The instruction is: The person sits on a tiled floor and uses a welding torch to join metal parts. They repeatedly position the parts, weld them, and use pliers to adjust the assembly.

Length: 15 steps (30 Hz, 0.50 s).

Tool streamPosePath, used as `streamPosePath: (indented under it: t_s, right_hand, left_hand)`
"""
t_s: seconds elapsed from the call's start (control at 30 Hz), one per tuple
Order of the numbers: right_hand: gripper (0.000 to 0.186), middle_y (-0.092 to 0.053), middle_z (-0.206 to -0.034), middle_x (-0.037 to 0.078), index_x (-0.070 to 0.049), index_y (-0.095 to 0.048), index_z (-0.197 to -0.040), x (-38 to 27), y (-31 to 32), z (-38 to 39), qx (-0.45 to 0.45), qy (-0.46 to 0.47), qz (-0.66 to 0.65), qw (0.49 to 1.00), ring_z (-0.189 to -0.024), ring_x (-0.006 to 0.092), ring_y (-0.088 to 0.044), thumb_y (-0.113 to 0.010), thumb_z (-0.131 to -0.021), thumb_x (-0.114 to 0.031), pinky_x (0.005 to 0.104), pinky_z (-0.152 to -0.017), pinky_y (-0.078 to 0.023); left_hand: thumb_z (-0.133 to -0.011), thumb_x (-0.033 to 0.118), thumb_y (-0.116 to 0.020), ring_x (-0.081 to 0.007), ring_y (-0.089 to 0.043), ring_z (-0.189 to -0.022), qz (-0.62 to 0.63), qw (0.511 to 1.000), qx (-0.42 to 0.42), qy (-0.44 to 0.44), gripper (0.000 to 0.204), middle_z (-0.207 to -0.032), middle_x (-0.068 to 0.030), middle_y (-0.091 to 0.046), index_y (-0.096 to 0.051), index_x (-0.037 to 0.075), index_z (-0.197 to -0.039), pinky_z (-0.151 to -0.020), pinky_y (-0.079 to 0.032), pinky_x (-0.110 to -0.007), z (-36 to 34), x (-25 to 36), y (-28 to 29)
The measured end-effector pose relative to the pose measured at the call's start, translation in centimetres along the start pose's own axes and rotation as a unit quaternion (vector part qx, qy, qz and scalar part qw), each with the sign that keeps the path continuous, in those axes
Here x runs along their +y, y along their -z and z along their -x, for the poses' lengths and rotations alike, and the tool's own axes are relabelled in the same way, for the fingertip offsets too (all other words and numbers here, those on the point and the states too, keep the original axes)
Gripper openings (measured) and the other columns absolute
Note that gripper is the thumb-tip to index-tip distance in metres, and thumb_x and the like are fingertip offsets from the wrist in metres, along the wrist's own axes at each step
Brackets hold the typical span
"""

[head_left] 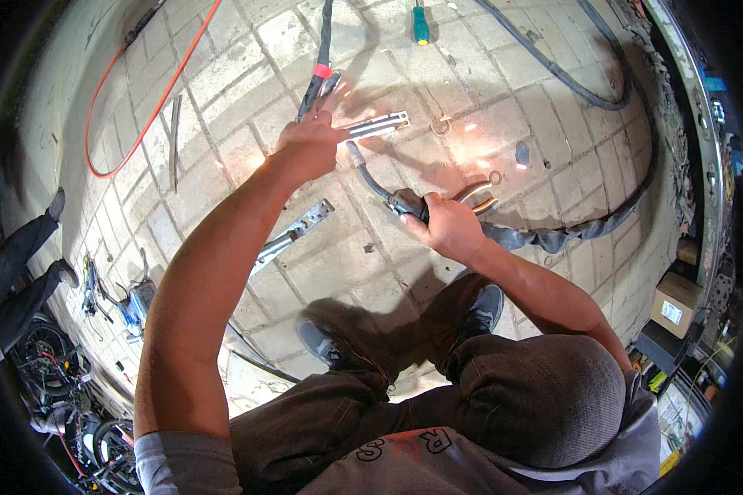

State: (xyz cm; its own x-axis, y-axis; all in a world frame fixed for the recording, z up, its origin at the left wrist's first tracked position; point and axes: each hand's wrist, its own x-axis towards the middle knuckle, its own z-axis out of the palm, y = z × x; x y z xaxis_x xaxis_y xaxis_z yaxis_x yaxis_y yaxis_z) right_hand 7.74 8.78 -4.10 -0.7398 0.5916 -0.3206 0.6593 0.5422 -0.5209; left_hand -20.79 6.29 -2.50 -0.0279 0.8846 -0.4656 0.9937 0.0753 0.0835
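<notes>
My right hand [454,227] is wrapped around the handle of a welding torch [373,183]. Its curved neck reaches up and left, with the tip close to a slotted metal rail [380,126]. My left hand [309,147] grips the near end of that rail, its fingers partly hidden. Just beyond those fingers is a dark clamp with a red band [321,71] on a black cable. A pair of pliers [480,198] shows beside my right hand; whether I touch it is unclear. A second metal rail [293,233] lies on the floor, partly behind my left forearm.
A green screwdriver [421,26] lies at the far side. Thick black cable [586,89] loops along the right, and an orange cable [99,172] curves at left. A thin metal strip [175,144] lies nearby. Another person's legs [21,256] and a motorcycle [49,363] are at left, a cardboard box [677,304] at right.
</notes>
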Motion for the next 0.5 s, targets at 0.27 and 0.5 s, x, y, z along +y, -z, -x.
streamPosePath:
  t_s: [0.27,0.5]
  right_hand:
    - [0.053,-0.065,-0.077,0.026,0.003,-0.056,-0.088,-0.3,0.5,-0.5,-0.031,-0.017,-0.033,0.999,-0.074,0.0446,-0.065,-0.060,-0.088,-0.049,0.0519,-0.065,-0.051]
    - [0.051,-0.063,-0.068,0.025,0.005,-0.062,-0.081,0.1,0.4,-0.2,-0.012,-0.024,-0.022,0.999,-0.066,0.0432,-0.065,-0.063,-0.086,-0.046,0.0510,-0.062,-0.052]
  left_hand:
    - [-0.080,0.012,-0.060,-0.0292,-0.050,-0.124,-0.016,0.999,0.036,-0.013,0.043,-0.127,-0.0124,-0.054,-0.067,0.024,-0.121,-0.093,-0.048,-0.044,-0.4,-0.8,-1.2]
    - [-0.077,0.007,-0.061,-0.0306,-0.049,-0.124,0.013,1.000,0.000,0.006,0.043,-0.127,-0.0145,-0.054,-0.063,0.012,-0.120,-0.092,-0.048,-0.046,-0.5,-0.4,-0.4]
